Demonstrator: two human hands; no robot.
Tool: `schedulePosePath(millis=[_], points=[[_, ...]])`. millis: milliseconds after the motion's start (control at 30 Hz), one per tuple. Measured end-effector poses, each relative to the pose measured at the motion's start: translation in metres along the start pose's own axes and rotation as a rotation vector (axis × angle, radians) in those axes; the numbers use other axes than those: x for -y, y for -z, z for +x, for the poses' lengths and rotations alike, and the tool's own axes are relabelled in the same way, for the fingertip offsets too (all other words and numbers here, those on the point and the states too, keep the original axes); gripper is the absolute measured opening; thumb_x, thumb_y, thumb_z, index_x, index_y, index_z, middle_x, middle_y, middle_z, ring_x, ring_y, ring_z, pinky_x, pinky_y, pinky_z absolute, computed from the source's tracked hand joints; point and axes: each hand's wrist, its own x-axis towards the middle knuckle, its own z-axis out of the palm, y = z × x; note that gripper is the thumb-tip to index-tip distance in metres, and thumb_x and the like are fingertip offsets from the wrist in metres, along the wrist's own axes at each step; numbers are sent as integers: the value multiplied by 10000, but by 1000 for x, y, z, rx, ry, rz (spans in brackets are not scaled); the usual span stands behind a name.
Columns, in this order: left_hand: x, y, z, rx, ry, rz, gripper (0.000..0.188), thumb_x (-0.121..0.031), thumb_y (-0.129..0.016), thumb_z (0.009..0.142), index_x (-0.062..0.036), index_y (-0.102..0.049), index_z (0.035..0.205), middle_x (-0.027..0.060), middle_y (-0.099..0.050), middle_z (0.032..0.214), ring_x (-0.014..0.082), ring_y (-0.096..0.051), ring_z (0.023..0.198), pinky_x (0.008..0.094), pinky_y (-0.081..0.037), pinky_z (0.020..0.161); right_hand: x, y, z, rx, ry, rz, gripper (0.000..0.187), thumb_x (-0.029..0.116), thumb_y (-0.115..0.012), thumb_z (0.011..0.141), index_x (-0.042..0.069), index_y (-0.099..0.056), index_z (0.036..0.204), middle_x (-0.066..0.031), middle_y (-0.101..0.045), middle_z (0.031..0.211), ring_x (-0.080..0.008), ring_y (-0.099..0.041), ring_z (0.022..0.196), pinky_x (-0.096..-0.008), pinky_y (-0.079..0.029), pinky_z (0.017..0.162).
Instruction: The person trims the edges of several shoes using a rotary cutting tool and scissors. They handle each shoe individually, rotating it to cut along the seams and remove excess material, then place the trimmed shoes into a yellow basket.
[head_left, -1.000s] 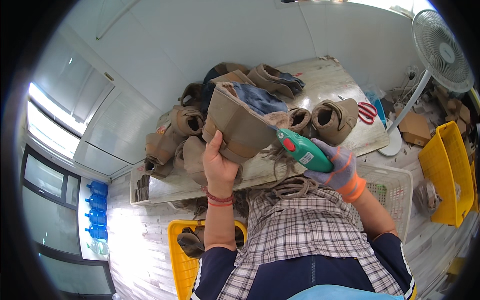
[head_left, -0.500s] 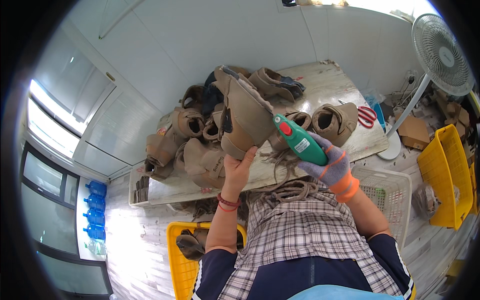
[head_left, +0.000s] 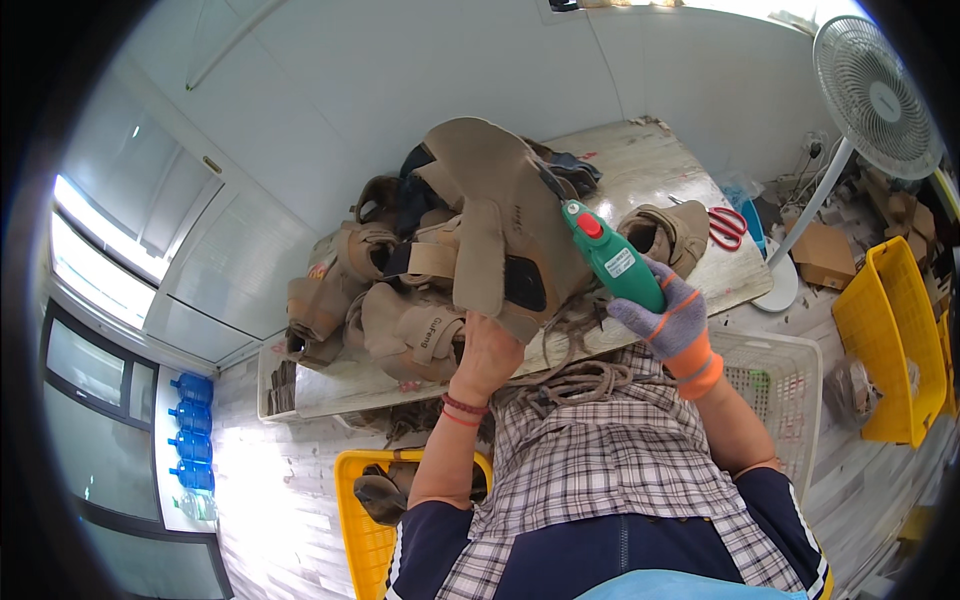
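My bare left hand [head_left: 490, 352] grips the lower edge of a tan shoe upper [head_left: 545, 235], its flap and strap spread out above the table. In my right hand [head_left: 665, 312], which wears a grey and orange glove, is a green handheld power cutter [head_left: 615, 255] with a red button. The tool's tip is against or very close to the right edge of the upper; I cannot tell which. More tan shoe uppers [head_left: 395, 325] lie heaped to the left, and another upper [head_left: 668, 238] sits right of the tool. A bundle of tan cord [head_left: 590, 382] rests at my waist.
The pale worktable [head_left: 655, 165] holds red-handled scissors [head_left: 727, 228] at its right. Below stand a yellow crate [head_left: 350, 500] with shoe parts and a white basket [head_left: 805, 400]. A fan [head_left: 880, 105], a cardboard box [head_left: 825, 258] and another yellow crate [head_left: 885, 350] are on the right.
The upper has been turned, so its flap, strap and dark patch now face me. My right hand and the cutter have shifted slightly right and down.
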Motion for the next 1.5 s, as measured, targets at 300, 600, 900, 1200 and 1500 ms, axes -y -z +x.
schedulePosePath(millis=[300,600,900,1200,1500], points=[[1,8,-8,91,-98,98,336,-18,-593,647,51,-624,974,211,-546,1120,406,-476,1070,496,-383,911,-1,15,12,-88,-63,82,506,188,-792,740,-14,-587,1155,-30,-660,877,-54,-574,753,-213,-493,675],[87,62,27,91,136,340,244,-12,-630,676,27,-593,914,186,-560,930,363,-515,980,451,-426,838,-33,58,1,-246,-128,55,417,165,-756,783,-2,-596,1130,9,-621,819,-35,-516,651,-199,-441,586],[135,33,8,-65,397,468,201,-60,-656,696,10,-592,874,141,-555,946,336,-507,986,427,-418,840,-58,81,-29,-261,-162,47,399,135,-731,802,-2,-575,1143,7,-581,795,-44,-488,620,-201,-402,537],[127,32,-10,-57,213,528,170,-20,-501,739,33,-594,871,182,-536,1004,358,-489,996,452,-386,903,-57,85,-37,-229,-199,47,348,118,-712,813,-1,-577,1111,5,-576,775,-53,-500,620,-201,-411,550],[165,66,8,-563,898,-401,365,-194,-770,722,47,-557,894,167,-586,956,295,-570,876,370,-472,791,-59,88,-37,-246,-203,-32,381,122,-721,806,0,-570,1133,-7,-586,788,-62,-505,618,-208,-418,553]])
